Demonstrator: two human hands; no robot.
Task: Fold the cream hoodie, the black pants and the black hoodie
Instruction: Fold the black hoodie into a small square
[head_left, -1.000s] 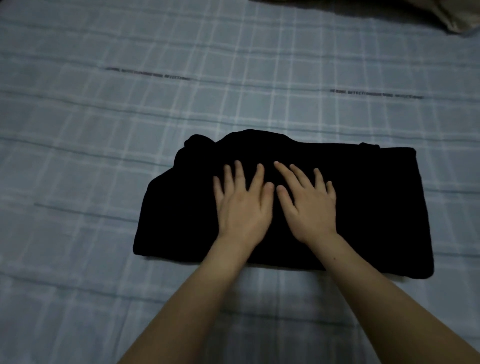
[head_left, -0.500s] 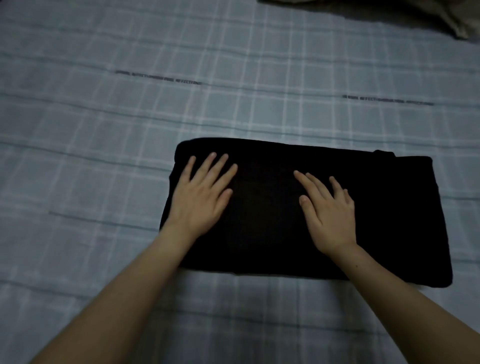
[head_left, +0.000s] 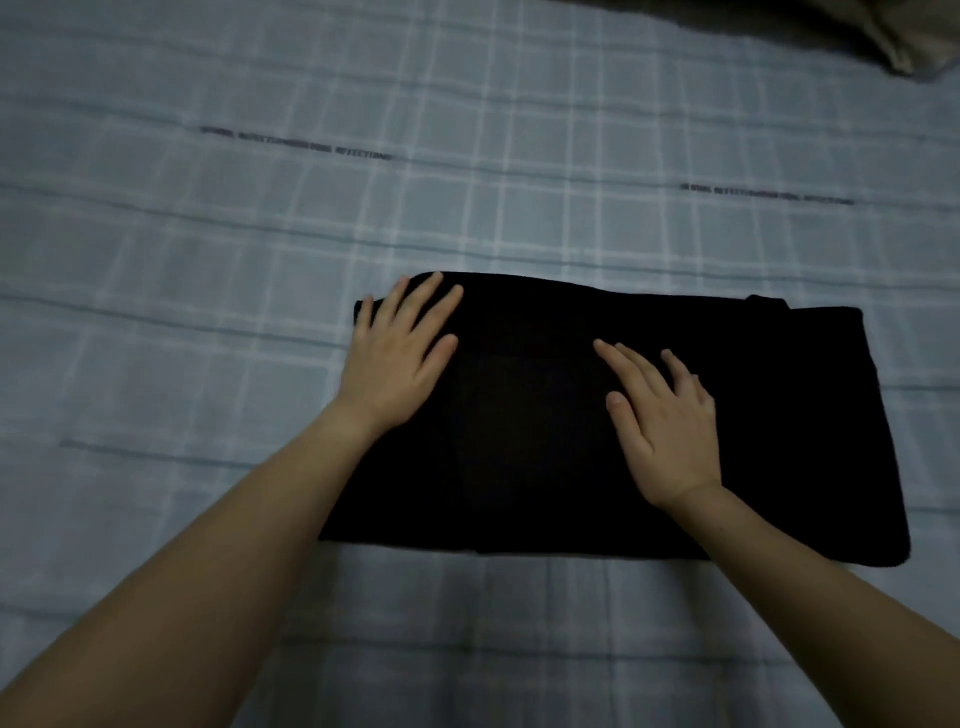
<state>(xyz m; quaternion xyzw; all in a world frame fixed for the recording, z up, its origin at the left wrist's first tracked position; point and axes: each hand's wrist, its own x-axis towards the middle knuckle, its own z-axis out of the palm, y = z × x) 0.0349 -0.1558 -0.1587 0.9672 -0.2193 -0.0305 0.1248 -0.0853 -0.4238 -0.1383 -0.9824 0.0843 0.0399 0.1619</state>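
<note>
A folded black garment (head_left: 675, 322) lies as a flat, wide rectangle on a bed covered by a pale blue plaid sheet (head_left: 197, 358), a little right of the middle of the view. It is too dark to tell whether it is the pants or the hoodie. A small fold of its cloth (head_left: 768, 301) sticks out along the far edge near the right end.

Both hands rest palm down on top of it. The left hand (head_left: 400, 364) lies over the far left corner, its grip wide, with fingers straight and spread, and the little finger reaching the garment's left edge. The right hand (head_left: 667, 431) lies near the middle of the garment, its grip also wide, fingers straight and pointing up and left, holding nothing. The two hands are apart, with bare black cloth between them.

Two lines of dark lettering, too blurred to read, run across the sheet beyond the garment. A bit of beige fabric (head_left: 904, 41) shows at the far right corner.
</note>
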